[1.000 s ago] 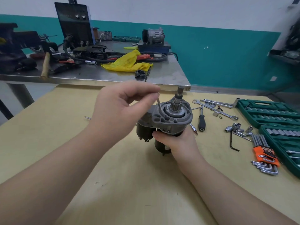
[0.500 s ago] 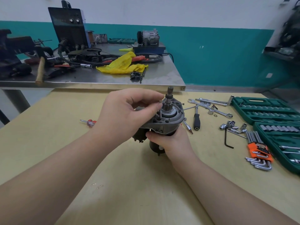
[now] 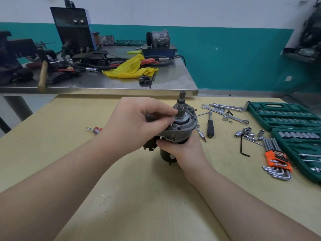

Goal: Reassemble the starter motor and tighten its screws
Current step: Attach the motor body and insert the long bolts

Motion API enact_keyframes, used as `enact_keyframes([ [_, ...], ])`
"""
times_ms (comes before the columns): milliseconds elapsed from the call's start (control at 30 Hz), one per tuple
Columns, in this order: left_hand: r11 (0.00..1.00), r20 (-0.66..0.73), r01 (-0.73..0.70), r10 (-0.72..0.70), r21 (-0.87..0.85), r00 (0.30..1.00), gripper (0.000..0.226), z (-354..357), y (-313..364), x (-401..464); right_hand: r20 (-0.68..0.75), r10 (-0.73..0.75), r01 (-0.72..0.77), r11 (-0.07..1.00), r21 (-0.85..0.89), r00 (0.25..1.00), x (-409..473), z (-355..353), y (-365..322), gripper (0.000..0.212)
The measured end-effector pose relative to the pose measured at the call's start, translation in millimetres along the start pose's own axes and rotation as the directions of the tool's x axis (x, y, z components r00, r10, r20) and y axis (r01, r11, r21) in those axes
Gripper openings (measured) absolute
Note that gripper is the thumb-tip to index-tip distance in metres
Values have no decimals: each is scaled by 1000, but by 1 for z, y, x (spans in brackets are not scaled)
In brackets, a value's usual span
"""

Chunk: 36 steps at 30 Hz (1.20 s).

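Head cam looking down at the starter motor (image 3: 182, 126), which is standing on end near the middle of the yellowish tabletop (image 3: 139, 197), shaft pointing up. Right hand (image 3: 184, 148) is wrapped around the dark body from the near side, just under the grey flange, thumb hooked across the front. Left hand (image 3: 137, 124) comes in from the left with fingers curled, fingertips pinched together right at the flange face next to the shaft; they look like they're pinching something small, but whatever it is is hidden, so can't tell what. Plenty of bare tabletop in front of and left of the motor, only a small red-handled screwdriver (image 3: 94, 130) lying off to the left. Right side is crowded: a black-handled driver (image 3: 210, 127) just beside the motor, a combination wrench (image 3: 224, 114) and loose sockets (image 3: 248, 133) further out, then an orange holder of hex keys (image 3: 276, 160) and green socket-set cases (image 3: 284, 115) running along the right edge. The far edge butts up against a steel workbench (image 3: 173, 84) with a yellow rag (image 3: 130, 68) on it.
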<state>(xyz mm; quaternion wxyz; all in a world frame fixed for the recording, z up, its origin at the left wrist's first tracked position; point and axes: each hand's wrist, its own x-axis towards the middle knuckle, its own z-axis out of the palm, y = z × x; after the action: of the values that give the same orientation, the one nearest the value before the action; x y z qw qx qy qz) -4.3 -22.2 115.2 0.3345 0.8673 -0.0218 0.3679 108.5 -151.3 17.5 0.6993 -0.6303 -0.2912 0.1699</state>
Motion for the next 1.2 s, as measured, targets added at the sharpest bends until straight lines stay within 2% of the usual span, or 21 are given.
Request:
enact_keyframes([
  [67,1000,14,-1,1,0,1000,30,0,-2,0,3,-3,3,1000,-7,1000,0,0,0,46],
  [167,995,86,-87,82,56,993,17,0,-5,-1,-3,-9,9,1000,-3,1000,0,0,1,49],
  [233,999,121,-46,45,2,992,11,-3,-6,-3,-6,-14,13,1000,-5,1000,-1,0,1,53],
  [333,1000,130,-17,18,-8,991,21,-9,-10,-3,-11,-11,11,1000,-23,1000,0,-1,2,58],
  [533,995,246,-97,94,-2,965,27,-14,-18,-4,-13,-34,34,999,-22,999,-1,0,0,54],
  [667,971,232,-230,210,63,950,28,-12,-24,-4,-14,-53,54,997,48,998,-1,2,-1,49],
  [767,959,228,-277,256,66,939,32,-9,-27,-6,4,-73,73,996,42,997,0,2,0,58],
  [967,968,233,-242,221,66,947,38,-6,-28,-5,21,-125,124,991,60,992,0,0,0,61],
  [1133,967,234,-245,224,66,946,34,-8,-32,-7,24,-129,127,989,69,991,0,0,-1,64],
  [1200,972,255,-231,212,46,944,42,-10,-36,-9,-7,-117,117,992,55,993,-2,0,-1,59],
])
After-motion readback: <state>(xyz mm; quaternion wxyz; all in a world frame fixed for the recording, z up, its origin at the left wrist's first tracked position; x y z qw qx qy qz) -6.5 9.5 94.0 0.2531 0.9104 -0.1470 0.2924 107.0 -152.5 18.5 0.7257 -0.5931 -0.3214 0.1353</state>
